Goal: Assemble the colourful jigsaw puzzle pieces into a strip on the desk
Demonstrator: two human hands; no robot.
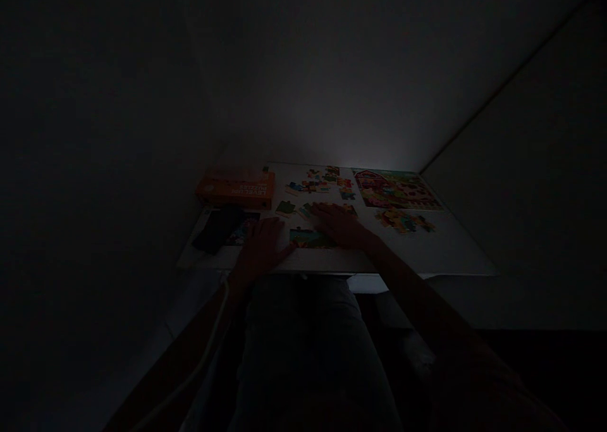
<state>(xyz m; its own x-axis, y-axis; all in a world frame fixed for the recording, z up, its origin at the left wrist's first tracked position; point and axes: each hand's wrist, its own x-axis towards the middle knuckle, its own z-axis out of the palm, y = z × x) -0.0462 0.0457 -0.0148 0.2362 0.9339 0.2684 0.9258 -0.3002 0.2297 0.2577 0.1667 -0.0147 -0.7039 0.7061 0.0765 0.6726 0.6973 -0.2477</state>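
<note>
In dim light, my left hand [262,248] lies flat on the white table with its fingers stretched out. Its thumb reaches the left end of a joined strip of jigsaw puzzle [308,238]. My right hand [339,225] is spread palm down over the strip's right part and hides some of it. Just beyond its fingertips are loose puzzle pieces, among them a green piece [285,208]. Farther back lie several more loose pieces [315,182]. What is under my right palm cannot be made out.
An orange puzzle box [237,188] stands at the back left, with a dark object [218,228] and a dark picture card [241,228] in front. A farm picture [396,188] lies at the back right, near a pile of pieces [405,220]. A wall [308,103] rises behind the table [450,255].
</note>
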